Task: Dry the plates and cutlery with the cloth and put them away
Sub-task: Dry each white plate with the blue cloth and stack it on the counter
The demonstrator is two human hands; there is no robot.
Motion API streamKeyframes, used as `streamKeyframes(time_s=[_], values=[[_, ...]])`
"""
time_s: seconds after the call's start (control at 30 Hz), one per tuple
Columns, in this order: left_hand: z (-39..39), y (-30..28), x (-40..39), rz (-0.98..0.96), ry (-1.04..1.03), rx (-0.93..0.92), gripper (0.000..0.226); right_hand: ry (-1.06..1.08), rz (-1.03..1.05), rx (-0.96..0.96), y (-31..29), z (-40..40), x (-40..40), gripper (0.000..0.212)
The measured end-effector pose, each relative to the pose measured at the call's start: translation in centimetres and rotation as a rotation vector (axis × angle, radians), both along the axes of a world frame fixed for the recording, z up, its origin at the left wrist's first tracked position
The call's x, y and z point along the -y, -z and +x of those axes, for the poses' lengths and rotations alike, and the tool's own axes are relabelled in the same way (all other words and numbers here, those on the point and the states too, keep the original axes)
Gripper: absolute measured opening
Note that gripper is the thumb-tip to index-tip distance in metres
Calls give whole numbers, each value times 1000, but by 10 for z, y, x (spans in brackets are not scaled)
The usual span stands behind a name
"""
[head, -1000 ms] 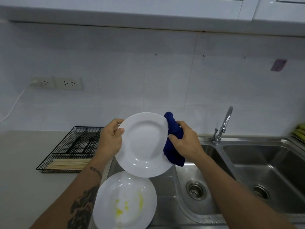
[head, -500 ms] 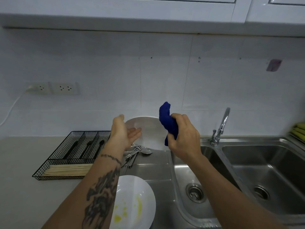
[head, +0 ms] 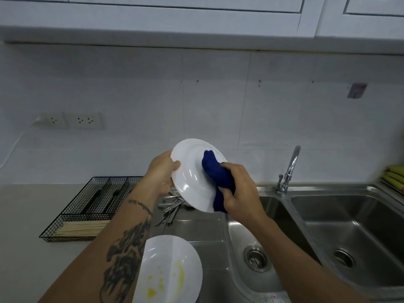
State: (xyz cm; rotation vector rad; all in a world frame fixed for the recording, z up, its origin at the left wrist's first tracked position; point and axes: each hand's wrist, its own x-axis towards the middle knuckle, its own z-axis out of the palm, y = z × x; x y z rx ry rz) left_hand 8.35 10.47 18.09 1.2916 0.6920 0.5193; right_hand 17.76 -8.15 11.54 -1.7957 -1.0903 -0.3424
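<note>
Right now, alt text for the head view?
A left hand holds a white plate tilted above the drainboard while the right hand wipes it with a blue cloth. A yellow-stained plate lies below; a double sink sits right.

White tiled wall [head: 218, 101] runs along the far side under white cupboards [head: 196, 16]. Double socket [head: 72, 120] at left. Beige desk [head: 21, 215] left, steel double sink [head: 338, 226] with tap [head: 288, 171] right.
</note>
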Motion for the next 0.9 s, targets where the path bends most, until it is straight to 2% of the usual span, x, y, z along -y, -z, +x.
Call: streamKeyframes(time_s=[0.17,0.3,0.37,0.53,0.67,0.77,0.83,0.9], values=[[-1,-5,10,426,183,-142,43,78,162,-73,-23,-8,-19,53],[-7,-6,14,691,275,-174,40,92,161,-82,-40,-9,-25,52],[-9,-7,12,770,245,-142,41,84,137,-77,-45,-8,-23,52],[-15,-6,10,856,190,54,49,88,-2,-118,-54,-4,-19,48],[-14,-2,8,922,211,90,45,8,-166,-126,-61,4,-14,48],[-14,-3,7,851,177,111,44,2,-251,-114,-57,9,-13,47],[-17,-6,5,762,125,122,44,-14,-220,-215,-51,15,-8,38],[-21,-9,0,659,39,147,43,-60,-168,-415,-43,21,0,28]])
